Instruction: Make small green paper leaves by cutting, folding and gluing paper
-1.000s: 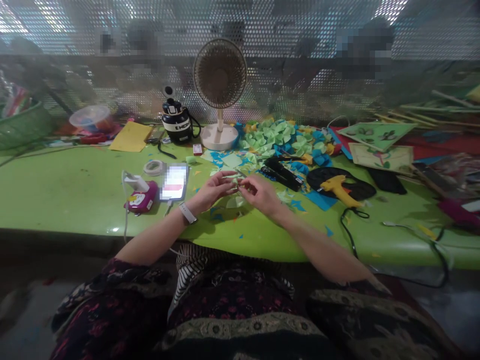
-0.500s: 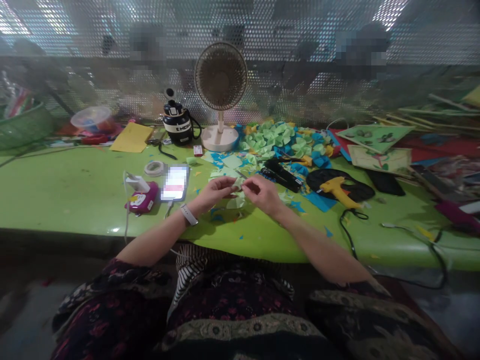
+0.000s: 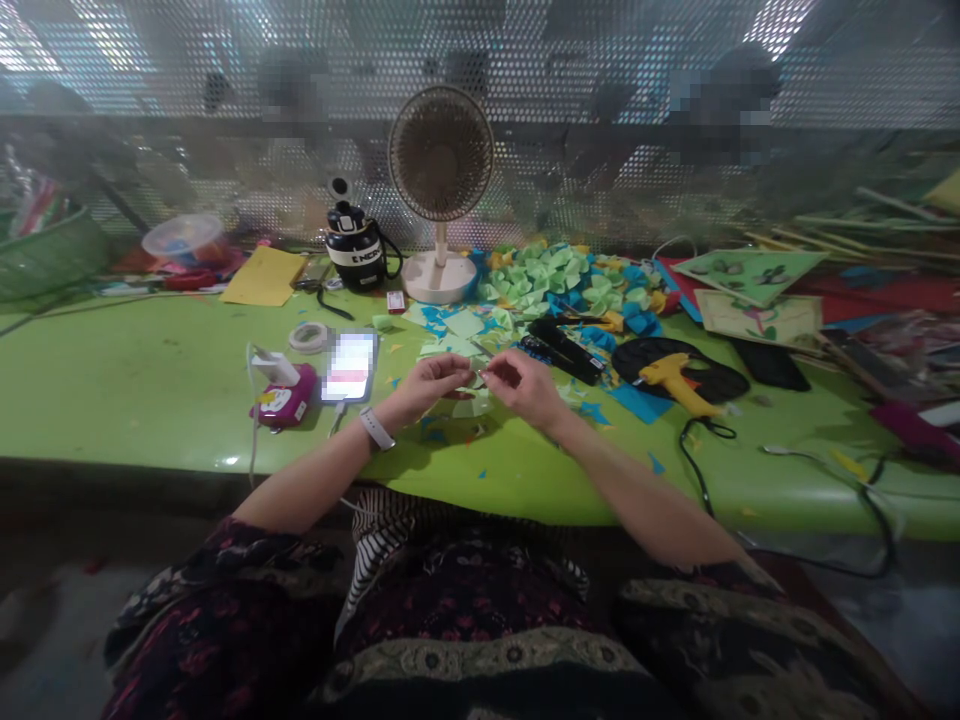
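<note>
Both hands meet over the middle of the green table (image 3: 150, 390). My left hand (image 3: 431, 383), with a white watch on its wrist, pinches a small pale green paper piece (image 3: 474, 381) from the left. My right hand (image 3: 521, 385) pinches the same piece from the right, fingers curled. A pale green paper round (image 3: 472, 406) lies on the table just under the hands. Blue and green paper scraps are scattered around them.
A phone (image 3: 349, 365), a pink gadget (image 3: 283, 397) and a tape roll (image 3: 309, 336) lie left. A desk fan (image 3: 440, 185) and black mug (image 3: 354, 247) stand behind. Folded green and blue papers (image 3: 559, 275), black tools (image 3: 564, 345) and a yellow glue gun (image 3: 679, 380) lie right.
The hands have stayed in place and drawn a little closer over the paper piece, working it with small finger moves. Nothing else on the table has moved.
</note>
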A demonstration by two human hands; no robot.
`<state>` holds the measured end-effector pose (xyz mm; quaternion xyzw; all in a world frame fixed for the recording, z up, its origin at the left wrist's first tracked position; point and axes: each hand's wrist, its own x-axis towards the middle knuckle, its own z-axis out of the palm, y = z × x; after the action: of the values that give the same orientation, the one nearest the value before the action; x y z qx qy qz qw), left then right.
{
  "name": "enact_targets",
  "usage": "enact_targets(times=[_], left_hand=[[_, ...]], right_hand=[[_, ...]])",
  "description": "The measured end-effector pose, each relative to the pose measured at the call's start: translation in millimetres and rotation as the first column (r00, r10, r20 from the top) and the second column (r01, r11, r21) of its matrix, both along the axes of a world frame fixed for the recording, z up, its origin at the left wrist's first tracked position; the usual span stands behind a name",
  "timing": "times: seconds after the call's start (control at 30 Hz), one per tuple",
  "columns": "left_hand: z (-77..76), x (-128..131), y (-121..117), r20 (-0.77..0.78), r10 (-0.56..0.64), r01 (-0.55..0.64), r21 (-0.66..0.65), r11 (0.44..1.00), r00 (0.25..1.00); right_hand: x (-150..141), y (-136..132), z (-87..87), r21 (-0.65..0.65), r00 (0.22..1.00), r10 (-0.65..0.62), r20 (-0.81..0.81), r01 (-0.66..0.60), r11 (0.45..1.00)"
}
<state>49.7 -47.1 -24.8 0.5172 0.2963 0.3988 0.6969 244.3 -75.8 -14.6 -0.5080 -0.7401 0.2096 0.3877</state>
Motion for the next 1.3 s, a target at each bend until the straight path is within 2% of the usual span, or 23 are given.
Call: enact_targets(times=[0.2, 0.43, 0.6, 0.7, 0.83, 0.9, 1.0, 1.07, 1.2, 1.3], left_hand=[[1.8, -1.4, 0.2, 0.008, -0.037, 0.037, 0.007, 0.999, 0.999], [1.9, -2.0, 0.9, 0.044, -0.034, 0.035, -0.038, 0.999, 0.998], [0.8, -2.5, 1.4, 0.034, -0.021, 0.021, -0.02, 1.0, 0.999], [-1.1, -3.3, 2.6, -0.017, 0.003, -0.001, 0.071, 0.998, 1.0], [-1.9, -3.6, 4.1, -0.136, 0.101, -0.055, 0.307, 0.95, 0.986], [-1.8, -3.4, 4.6, -0.175, 0.155, -0.079, 0.38, 0.922, 0.972], [-2.4, -2.8, 5.4, -0.191, 0.184, -0.095, 0.401, 0.911, 0.964], [-3.1, -2.1, 5.7, -0.193, 0.188, -0.105, 0.374, 0.922, 0.963], [-3.8, -0.7, 5.3, -0.154, 0.215, -0.167, 0.276, 0.947, 0.964], [-3.6, 0.0, 4.2, -0.146, 0.221, -0.176, 0.269, 0.947, 0.964]], right_hand=[[-1.1, 0.6, 1.2, 0.041, 0.999, 0.039, -0.013, -0.039, 0.998], [0.2, 2.6, -2.5, 0.08, 0.999, 0.036, -0.033, -0.033, 0.996], [1.2, 4.2, -5.7, 0.138, 0.997, 0.058, -0.041, -0.052, 0.989], [1.3, 4.1, -4.7, 0.168, 0.997, 0.073, -0.013, -0.07, 0.983], [2.4, 4.6, -3.4, 0.178, 0.995, 0.095, 0.024, -0.098, 0.979], [2.7, 4.9, -3.6, 0.164, 0.996, 0.081, 0.027, -0.084, 0.983], [2.0, 4.8, -4.4, 0.142, 0.999, 0.036, -0.004, -0.035, 0.989], [0.8, 4.3, -4.7, 0.103, 0.999, 0.023, -0.04, -0.019, 0.994], [-1.5, 4.0, -4.5, -0.1, 0.989, 0.06, -0.133, -0.074, 0.992], [-2.5, 5.7, -5.1, -0.177, 0.974, 0.068, -0.217, -0.107, 0.978]])
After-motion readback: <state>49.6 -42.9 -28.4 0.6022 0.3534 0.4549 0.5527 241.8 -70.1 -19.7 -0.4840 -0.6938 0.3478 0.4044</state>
